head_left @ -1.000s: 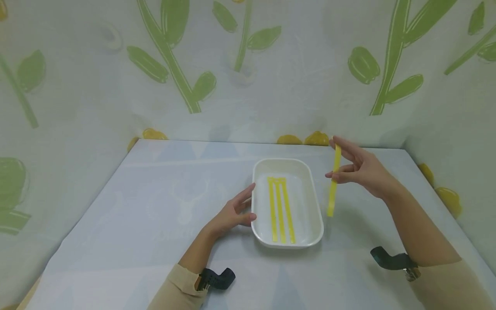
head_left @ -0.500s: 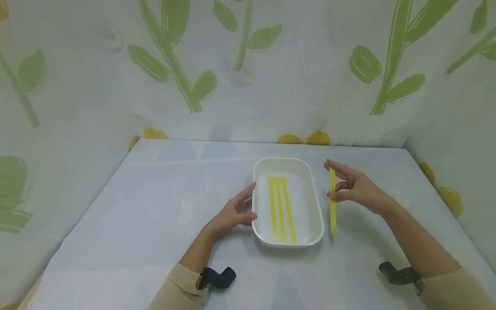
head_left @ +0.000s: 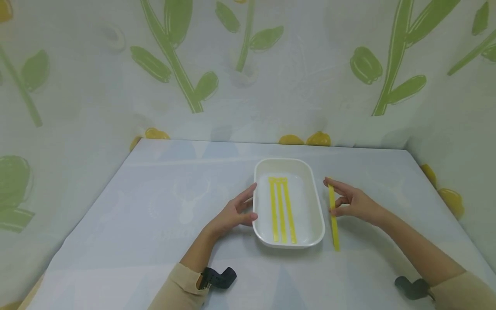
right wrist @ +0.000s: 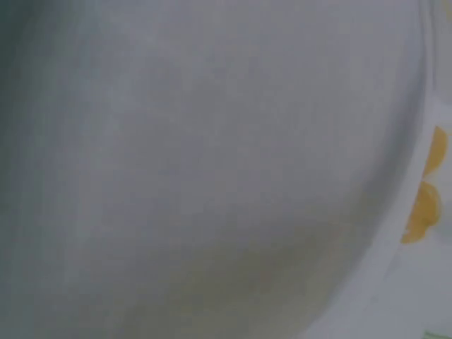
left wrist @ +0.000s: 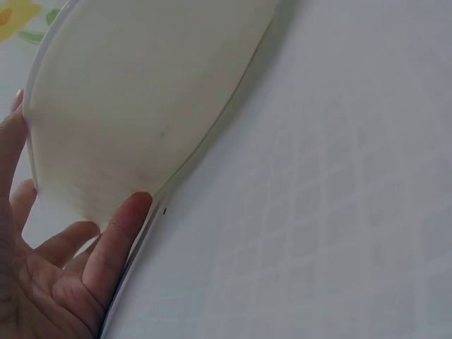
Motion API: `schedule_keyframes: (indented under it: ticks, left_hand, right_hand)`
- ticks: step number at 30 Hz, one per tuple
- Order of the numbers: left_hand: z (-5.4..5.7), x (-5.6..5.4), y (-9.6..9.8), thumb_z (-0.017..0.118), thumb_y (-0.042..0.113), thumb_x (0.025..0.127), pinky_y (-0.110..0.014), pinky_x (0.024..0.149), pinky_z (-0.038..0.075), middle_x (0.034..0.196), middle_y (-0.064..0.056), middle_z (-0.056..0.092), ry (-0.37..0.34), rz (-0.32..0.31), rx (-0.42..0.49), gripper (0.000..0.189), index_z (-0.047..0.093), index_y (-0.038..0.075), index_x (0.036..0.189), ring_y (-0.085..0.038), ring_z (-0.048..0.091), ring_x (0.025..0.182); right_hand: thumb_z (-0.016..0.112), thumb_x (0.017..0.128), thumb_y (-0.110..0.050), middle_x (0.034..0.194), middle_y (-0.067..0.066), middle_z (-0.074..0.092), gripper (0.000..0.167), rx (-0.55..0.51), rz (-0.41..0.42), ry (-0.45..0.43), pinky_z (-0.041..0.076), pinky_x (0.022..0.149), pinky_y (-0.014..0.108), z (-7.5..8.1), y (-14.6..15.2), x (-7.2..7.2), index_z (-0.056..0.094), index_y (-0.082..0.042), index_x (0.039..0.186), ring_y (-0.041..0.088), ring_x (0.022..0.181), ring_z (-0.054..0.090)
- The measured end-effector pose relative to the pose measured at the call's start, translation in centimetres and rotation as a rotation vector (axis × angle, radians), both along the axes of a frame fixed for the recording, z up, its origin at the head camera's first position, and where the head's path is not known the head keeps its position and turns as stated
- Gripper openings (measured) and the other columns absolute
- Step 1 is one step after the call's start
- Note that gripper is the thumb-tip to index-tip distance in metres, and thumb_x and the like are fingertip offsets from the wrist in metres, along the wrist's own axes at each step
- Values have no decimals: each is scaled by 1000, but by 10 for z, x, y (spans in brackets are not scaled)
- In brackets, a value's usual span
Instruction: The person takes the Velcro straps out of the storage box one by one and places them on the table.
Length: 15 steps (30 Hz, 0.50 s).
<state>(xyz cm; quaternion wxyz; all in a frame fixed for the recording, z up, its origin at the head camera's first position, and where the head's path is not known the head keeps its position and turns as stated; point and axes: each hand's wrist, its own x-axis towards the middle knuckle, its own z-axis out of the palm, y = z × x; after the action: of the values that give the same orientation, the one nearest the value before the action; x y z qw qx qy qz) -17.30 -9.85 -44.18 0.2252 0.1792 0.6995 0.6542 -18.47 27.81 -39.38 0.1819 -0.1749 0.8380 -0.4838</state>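
Observation:
A white rectangular tray (head_left: 311,217) with rounded corners stands on the table in the head view. Three long yellow strips (head_left: 282,211) lie lengthwise side by side in it, close together at their far ends. My left hand (head_left: 231,215) rests against the tray's left side, fingers spread and thumb nearer me; the left wrist view shows the fingertips on the tray's pale outer wall (left wrist: 141,92). To the right of the tray, my right hand (head_left: 354,204) pinches another flat yellow strip (head_left: 334,230) by its upper part. The right wrist view shows no hand.
The tray stands on a pale patterned table (head_left: 155,206). Behind and beside it hang white walls (head_left: 302,77) printed with green leaves and yellow flowers. A dark wrist mount (head_left: 221,278) sits at the left sleeve, another mount (head_left: 410,287) at the right.
My right hand has come down and nearer me along the tray's right side, carrying the yellow strip. The left hand and the tray have stayed put.

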Motion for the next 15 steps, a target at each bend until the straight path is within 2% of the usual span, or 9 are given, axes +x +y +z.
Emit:
schedule_keyframes:
  ticks: [7,10,11,13,15]
  left_hand:
    - [1,1,2,74,28,82,-40,91,50,157,5,20,14,4,-14,89,20,30,151,-26,23,143]
    - [1,1,2,74,28,82,-41,91,50,157,5,20,20,8,-16,89,19,30,152,-26,23,143]
    - [1,1,2,74,28,82,-41,91,50,157,5,20,20,10,-16,89,19,30,152,-26,23,143]
    - [1,1,1,74,28,82,-41,91,50,157,5,20,17,9,-17,89,19,31,152,-25,23,143]
    - [1,1,1,74,28,82,-41,92,49,157,4,20,15,7,-8,89,19,30,152,-26,24,143]
  right_hand:
    - [78,75,-6,151,24,24,94,50,7,160,53,69,21,-12,3,0,21,-5,150,9,77,62]
    - [79,74,-6,148,24,33,94,80,1,229,52,67,21,-15,2,0,23,-6,150,9,73,60]
    - [79,73,-6,142,23,40,94,93,3,245,52,67,20,-15,1,0,24,-6,149,9,73,60]
    - [80,72,-7,122,19,58,94,117,9,263,52,67,21,-17,0,0,26,-6,149,8,72,59]
    - [80,72,-9,98,10,65,94,160,23,263,51,67,20,-19,-1,0,26,-8,149,7,71,58]
